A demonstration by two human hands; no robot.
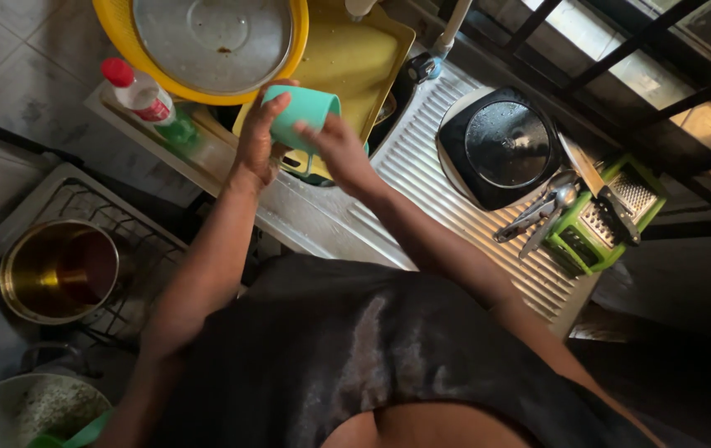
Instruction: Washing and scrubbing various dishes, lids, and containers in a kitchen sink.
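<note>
A teal cup (305,116) is held over the sink, above a yellow tray (355,58). The left hand (257,141) curls around its side; the right hand (340,149) grips the other side, both arms reaching forward. A red-capped bottle (144,95) with a white label and green base stands left.

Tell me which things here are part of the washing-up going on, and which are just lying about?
In use: teal cup, left hand, right hand, sink.

Lying about: black pan, grater, spoons, brass pot, soap bottle, yellow basin.
</note>
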